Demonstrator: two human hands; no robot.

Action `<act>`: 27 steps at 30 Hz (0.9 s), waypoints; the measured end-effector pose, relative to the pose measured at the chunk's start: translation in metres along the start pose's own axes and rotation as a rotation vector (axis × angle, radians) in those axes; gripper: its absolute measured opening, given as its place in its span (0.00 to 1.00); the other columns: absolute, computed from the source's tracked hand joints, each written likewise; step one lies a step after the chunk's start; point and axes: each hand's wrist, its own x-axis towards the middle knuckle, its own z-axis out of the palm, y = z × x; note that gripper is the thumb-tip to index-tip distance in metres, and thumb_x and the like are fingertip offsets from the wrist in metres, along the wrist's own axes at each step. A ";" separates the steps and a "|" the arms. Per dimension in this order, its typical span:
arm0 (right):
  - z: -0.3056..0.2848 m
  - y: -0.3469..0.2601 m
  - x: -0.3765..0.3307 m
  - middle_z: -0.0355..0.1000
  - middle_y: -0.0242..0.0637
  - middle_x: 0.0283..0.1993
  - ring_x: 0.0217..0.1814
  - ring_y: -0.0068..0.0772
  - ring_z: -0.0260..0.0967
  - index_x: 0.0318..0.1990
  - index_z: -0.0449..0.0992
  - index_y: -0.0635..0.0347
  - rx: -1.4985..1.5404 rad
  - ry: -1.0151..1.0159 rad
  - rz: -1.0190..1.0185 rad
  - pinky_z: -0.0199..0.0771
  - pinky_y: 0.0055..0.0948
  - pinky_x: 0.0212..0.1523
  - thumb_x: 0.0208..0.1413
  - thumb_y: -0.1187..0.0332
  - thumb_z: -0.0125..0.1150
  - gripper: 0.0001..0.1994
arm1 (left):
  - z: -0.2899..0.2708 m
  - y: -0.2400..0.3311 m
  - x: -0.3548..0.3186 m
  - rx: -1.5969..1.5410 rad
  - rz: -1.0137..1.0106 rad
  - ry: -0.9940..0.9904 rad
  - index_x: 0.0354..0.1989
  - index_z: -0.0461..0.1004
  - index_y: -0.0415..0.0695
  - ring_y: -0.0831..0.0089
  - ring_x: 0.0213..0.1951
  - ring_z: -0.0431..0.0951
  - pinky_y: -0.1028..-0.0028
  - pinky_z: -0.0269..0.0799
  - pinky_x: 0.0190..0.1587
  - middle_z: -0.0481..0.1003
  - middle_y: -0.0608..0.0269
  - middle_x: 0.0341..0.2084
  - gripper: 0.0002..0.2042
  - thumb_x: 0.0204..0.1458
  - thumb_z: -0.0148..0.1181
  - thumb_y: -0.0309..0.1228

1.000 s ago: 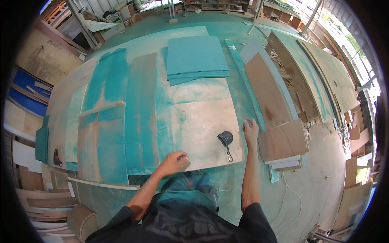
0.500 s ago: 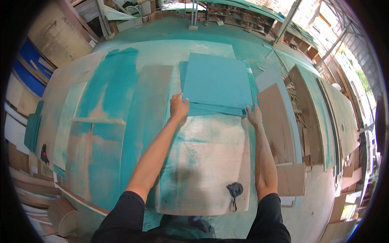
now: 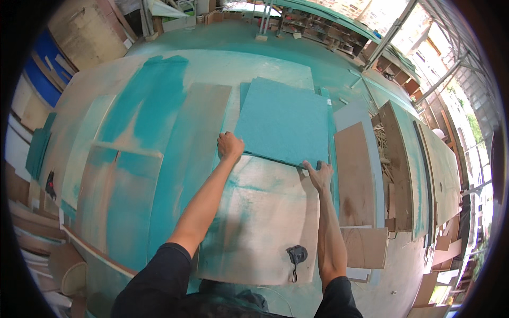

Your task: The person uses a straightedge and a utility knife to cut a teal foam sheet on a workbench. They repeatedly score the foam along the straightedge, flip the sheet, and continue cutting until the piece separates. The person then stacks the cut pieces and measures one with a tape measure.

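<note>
A teal-painted square board lies tilted on top of a stack of like boards, its near edge raised. My left hand grips its near left corner. My right hand holds its near right edge, fingers curled under it. Below both hands lies a bare plywood sheet smeared with teal paint. A small black tool with a loop handle rests on that sheet near my right elbow.
Long plywood planks streaked teal lie to the left. Brown boards and offcuts lie to the right. Stacked wood lines the left edge, and shelves with clutter stand at the far side.
Both arms reached forward from the bare sheet to the teal stack and took hold of the top board, whose near edge now lifts; the view has moved closer.
</note>
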 end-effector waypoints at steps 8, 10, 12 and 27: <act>0.005 0.084 -0.093 0.74 0.61 0.53 0.55 0.57 0.74 0.56 0.75 0.76 0.293 0.019 0.044 0.73 0.46 0.58 0.59 0.47 0.70 0.35 | -0.043 -0.076 -0.108 -0.025 -0.094 -0.262 0.51 0.77 0.31 0.41 0.53 0.81 0.51 0.77 0.55 0.80 0.36 0.50 0.28 0.57 0.67 0.48; 0.013 0.077 -0.090 0.80 0.58 0.45 0.49 0.50 0.78 0.54 0.76 0.77 0.344 0.017 0.092 0.75 0.41 0.52 0.59 0.49 0.70 0.33 | -0.038 -0.082 -0.123 -0.147 -0.168 -0.204 0.51 0.77 0.32 0.40 0.53 0.80 0.48 0.77 0.55 0.80 0.35 0.49 0.30 0.58 0.65 0.53; 0.015 0.077 -0.100 0.79 0.50 0.36 0.39 0.40 0.76 0.48 0.79 0.75 0.280 0.074 0.064 0.75 0.39 0.42 0.60 0.54 0.68 0.26 | -0.037 -0.110 -0.144 -0.166 -0.185 -0.280 0.52 0.76 0.31 0.39 0.54 0.79 0.47 0.75 0.55 0.79 0.33 0.50 0.33 0.60 0.62 0.56; -0.057 0.069 -0.306 0.73 0.54 0.58 0.60 0.56 0.72 0.62 0.71 0.66 0.305 -0.373 -0.346 0.71 0.45 0.63 0.45 0.60 0.83 0.38 | -0.054 -0.181 -0.205 -0.113 -0.304 -0.029 0.53 0.79 0.35 0.40 0.55 0.79 0.46 0.76 0.54 0.80 0.39 0.50 0.30 0.62 0.59 0.55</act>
